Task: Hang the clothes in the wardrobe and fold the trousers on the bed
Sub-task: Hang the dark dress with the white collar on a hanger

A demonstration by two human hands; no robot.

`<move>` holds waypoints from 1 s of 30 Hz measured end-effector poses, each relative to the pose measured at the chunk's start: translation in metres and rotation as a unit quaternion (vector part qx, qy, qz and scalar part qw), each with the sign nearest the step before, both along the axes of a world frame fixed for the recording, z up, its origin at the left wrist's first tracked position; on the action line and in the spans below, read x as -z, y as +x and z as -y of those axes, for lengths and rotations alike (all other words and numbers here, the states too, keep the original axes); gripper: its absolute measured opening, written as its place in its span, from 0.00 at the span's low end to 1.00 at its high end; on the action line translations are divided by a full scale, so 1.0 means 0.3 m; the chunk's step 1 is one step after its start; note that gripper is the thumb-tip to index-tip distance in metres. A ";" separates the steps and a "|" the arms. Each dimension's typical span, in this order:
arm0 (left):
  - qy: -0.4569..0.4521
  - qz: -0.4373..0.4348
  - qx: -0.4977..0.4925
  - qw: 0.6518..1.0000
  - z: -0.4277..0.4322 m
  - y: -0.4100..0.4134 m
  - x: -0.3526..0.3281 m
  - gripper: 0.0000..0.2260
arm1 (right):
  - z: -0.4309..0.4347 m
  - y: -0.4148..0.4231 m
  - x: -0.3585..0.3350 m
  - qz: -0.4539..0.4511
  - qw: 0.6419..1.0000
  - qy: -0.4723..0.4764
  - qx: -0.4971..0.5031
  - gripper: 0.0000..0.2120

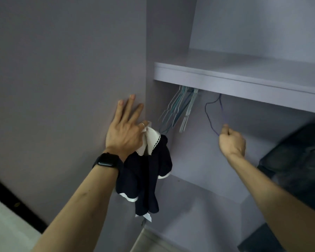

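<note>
Navy garment, white-collared, hangs beside wardrobe panel from left hand, fingers spread for bracing, thumb apparently pinching collar; right hand fists thin purple hanger below shelf, readied for dressing.

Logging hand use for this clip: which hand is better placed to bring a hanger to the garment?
Right: the right hand grips the purple hanger; the left hand holds the navy garment.

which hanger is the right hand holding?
The dark purple wire hanger, hanging alone right of the bunch; the right hand pinches its lower end. The pale and teal hangers hang bunched at left, untouched.
</note>
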State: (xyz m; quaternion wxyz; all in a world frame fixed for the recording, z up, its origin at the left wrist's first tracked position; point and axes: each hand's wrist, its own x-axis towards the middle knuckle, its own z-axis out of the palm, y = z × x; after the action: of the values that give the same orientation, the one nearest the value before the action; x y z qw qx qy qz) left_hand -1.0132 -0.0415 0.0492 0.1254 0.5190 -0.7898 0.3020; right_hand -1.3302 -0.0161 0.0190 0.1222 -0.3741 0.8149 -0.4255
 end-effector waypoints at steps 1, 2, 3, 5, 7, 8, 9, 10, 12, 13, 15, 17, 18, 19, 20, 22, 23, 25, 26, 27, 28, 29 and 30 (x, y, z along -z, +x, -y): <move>0.013 -0.026 0.009 1.000 -0.014 -0.003 0.009 0.16 | -0.067 -0.005 0.013 0.010 1.000 -0.006 -0.001 0.25; 0.028 -0.051 0.020 0.998 -0.033 -0.011 0.023 0.16 | -0.136 -0.013 0.020 0.025 1.000 -0.011 -0.001 0.25; 0.044 -0.073 0.032 0.996 -0.053 -0.018 0.051 0.16 | -0.204 -0.012 0.028 0.040 0.999 -0.016 -0.004 0.26; 0.093 -0.101 0.054 0.989 -0.105 -0.047 0.108 0.18 | -0.325 -0.008 0.049 0.072 0.997 -0.017 -0.022 0.26; 0.146 -0.123 0.085 0.978 -0.181 -0.101 0.168 0.21 | -0.435 -0.003 0.078 0.110 0.993 -0.010 -0.051 0.25; 0.165 -0.133 0.107 0.971 -0.218 -0.139 0.189 0.21 | -0.483 0.000 0.086 0.129 0.990 -0.011 -0.063 0.25; 0.175 -0.134 0.132 0.966 -0.251 -0.177 0.209 0.20 | -0.529 0.002 0.090 0.150 0.986 -0.007 -0.071 0.26; 0.184 -0.124 0.159 0.962 -0.279 -0.214 0.225 0.19 | -0.572 0.005 0.092 0.178 0.981 0.000 -0.080 0.28; 0.215 -0.092 0.221 0.947 -0.310 -0.283 0.257 0.17 | -0.655 0.019 0.094 0.268 0.958 -0.008 -0.102 0.31; 0.251 -0.085 0.250 0.931 -0.313 -0.310 0.268 0.16 | -0.689 0.028 0.092 0.310 0.944 -0.018 -0.110 0.30; 0.359 -0.096 0.289 0.882 -0.308 -0.358 0.287 0.17 | -0.753 0.035 0.097 0.343 0.932 -0.026 -0.113 0.27; 0.386 -0.095 0.322 0.859 -0.303 -0.395 0.317 0.16 | -0.804 0.023 0.121 0.326 0.937 -0.009 -0.124 0.25; 0.371 -0.090 0.336 0.861 -0.304 -0.401 0.330 0.15 | -0.827 0.012 0.135 0.293 0.946 0.011 -0.137 0.23; 0.335 -0.087 0.357 0.868 -0.308 -0.406 0.344 0.14 | -0.850 -0.002 0.148 0.255 0.954 0.035 -0.156 0.22; 0.286 -0.081 0.388 0.873 -0.314 -0.411 0.352 0.13 | -0.867 -0.015 0.156 0.218 0.958 0.058 -0.177 0.21; 0.199 -0.051 0.459 0.864 -0.333 -0.426 0.368 0.10 | -0.881 -0.043 0.163 0.190 0.956 0.089 -0.204 0.19; 0.173 -0.027 0.489 0.855 -0.339 -0.436 0.380 0.08 | -0.872 -0.053 0.156 0.186 0.956 0.095 -0.208 0.17; 0.155 0.016 0.531 0.833 -0.368 -0.474 0.389 0.10 | -0.835 -0.074 0.116 0.211 0.958 0.054 -0.187 0.15; 0.155 0.034 0.540 0.827 -0.387 -0.492 0.391 0.12 | -0.805 -0.086 0.095 0.273 0.949 0.006 -0.157 0.15; 0.155 0.047 0.544 0.823 -0.405 -0.510 0.395 0.14 | -0.773 -0.100 0.074 0.358 0.925 -0.044 -0.118 0.17; 0.165 0.052 0.544 0.821 -0.422 -0.528 0.394 0.15 | -0.746 -0.117 0.050 0.424 0.899 -0.075 -0.083 0.19; 0.182 0.049 0.539 0.821 -0.435 -0.545 0.395 0.16 | -0.726 -0.141 0.040 0.448 0.888 -0.083 -0.059 0.20; 0.202 0.041 0.525 0.826 -0.444 -0.558 0.393 0.16 | -0.717 -0.161 0.035 0.438 0.895 -0.079 -0.042 0.19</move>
State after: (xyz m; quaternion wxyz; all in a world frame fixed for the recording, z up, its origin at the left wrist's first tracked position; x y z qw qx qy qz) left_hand -1.1805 0.0918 -0.0686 0.1246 0.0268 -0.9908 0.0450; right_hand -1.3786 0.1989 0.0086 0.4544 -0.1927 0.6263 -0.6034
